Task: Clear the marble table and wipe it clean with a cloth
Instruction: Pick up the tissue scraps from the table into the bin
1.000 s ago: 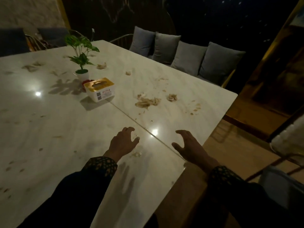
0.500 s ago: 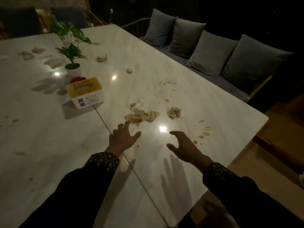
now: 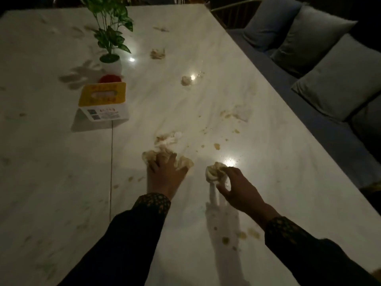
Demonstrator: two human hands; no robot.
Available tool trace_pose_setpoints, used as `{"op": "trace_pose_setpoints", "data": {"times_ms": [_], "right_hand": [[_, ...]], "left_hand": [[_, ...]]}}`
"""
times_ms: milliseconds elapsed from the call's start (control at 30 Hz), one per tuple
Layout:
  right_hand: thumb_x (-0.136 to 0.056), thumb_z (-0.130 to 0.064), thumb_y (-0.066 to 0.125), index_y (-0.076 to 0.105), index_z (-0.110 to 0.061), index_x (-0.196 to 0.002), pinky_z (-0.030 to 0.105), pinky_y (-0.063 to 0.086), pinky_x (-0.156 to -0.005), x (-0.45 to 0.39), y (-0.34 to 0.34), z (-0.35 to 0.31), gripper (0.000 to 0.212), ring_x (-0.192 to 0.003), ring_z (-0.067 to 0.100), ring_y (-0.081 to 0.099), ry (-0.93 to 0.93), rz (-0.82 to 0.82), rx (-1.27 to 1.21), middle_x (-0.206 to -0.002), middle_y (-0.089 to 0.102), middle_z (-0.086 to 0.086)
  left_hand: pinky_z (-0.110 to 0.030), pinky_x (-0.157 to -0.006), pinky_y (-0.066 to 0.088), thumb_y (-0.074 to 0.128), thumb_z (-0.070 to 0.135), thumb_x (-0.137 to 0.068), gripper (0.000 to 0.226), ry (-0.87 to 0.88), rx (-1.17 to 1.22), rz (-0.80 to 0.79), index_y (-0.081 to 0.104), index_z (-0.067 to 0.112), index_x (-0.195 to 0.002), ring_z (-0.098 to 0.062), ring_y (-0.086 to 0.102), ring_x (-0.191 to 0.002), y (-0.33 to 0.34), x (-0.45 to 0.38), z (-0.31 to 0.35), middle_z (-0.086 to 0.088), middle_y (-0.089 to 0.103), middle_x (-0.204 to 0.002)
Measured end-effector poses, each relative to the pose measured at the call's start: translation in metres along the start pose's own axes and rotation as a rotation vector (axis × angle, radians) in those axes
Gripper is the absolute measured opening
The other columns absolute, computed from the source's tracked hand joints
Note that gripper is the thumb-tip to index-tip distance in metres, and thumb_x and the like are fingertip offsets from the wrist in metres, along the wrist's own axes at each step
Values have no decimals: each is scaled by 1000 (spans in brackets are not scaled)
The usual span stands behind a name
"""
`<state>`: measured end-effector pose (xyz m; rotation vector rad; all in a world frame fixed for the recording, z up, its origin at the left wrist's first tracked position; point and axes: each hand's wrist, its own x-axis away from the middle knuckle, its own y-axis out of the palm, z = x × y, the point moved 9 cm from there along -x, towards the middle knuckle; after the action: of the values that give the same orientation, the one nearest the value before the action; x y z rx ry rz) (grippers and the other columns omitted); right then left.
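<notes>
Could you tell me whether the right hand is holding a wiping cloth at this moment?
No, the right hand grips only a crumpled soiled tissue on the marble table; no cloth is visible.

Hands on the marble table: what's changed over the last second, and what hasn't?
Both hands reached forward from hovering empty. The left hand now presses down on the soiled tissue pile; the right hand has closed on a crumpled tissue wad. The camera also moved in over the table. Unchanged: the tissue box, potted plant, farther tissue scraps and the stains.
</notes>
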<state>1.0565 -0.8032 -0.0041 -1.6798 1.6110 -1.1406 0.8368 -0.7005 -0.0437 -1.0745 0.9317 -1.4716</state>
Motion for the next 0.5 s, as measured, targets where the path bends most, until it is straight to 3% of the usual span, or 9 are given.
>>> {"op": "trace_pose_setpoints", "data": {"times_ms": [67,133,267,367,433,500], "right_hand": [[-90,-46,58,34,-28,-145,42,53,-88,-17,-3,9,63,-117,23,54,15,3,5,-147,35,2],[-90,-50,57,29,-34,-147,40,53,-83,-33,-3,11,66,-117,26,55,28,-7,35,-151,29,2],[-93,-50,52,24,-35,-150,36,50,-80,-54,6,0,65,-119,32,51,-1,-37,188,-155,21,7],[-94,-29,59,44,-24,-140,25,49,-78,-61,9,-7,49,-112,29,53,-107,-18,185,-143,38,10],[-88,-15,67,63,-17,-116,8,36,-66,-62,13,-7,28,-98,23,57,-216,-33,149,-122,54,9],[-84,-12,71,70,-17,-100,5,34,-64,-64,16,-2,17,-89,18,59,-289,-54,98,-107,60,3]], "left_hand": [[-46,-100,40,53,53,-89,47,85,57,137,55,24,-126,-34,46,-119,2,7,6,-10,49,-131],[-42,-86,49,59,34,-91,26,124,200,209,61,17,-111,-29,53,-107,2,11,7,-7,56,-117],[-34,-88,45,62,8,-89,18,46,512,246,65,6,-107,-33,57,-103,-4,-2,-6,-13,63,-107],[-26,-80,39,61,0,-86,15,46,507,420,65,3,-100,-34,58,-91,-43,-31,-5,-15,65,-96],[-32,-83,43,59,-2,-86,18,44,534,497,64,2,-103,-34,59,-93,-67,-58,-2,-17,64,-99],[-41,-89,49,57,-1,-87,25,33,570,487,64,3,-111,-34,59,-100,-72,-88,1,-18,63,-107]]}}
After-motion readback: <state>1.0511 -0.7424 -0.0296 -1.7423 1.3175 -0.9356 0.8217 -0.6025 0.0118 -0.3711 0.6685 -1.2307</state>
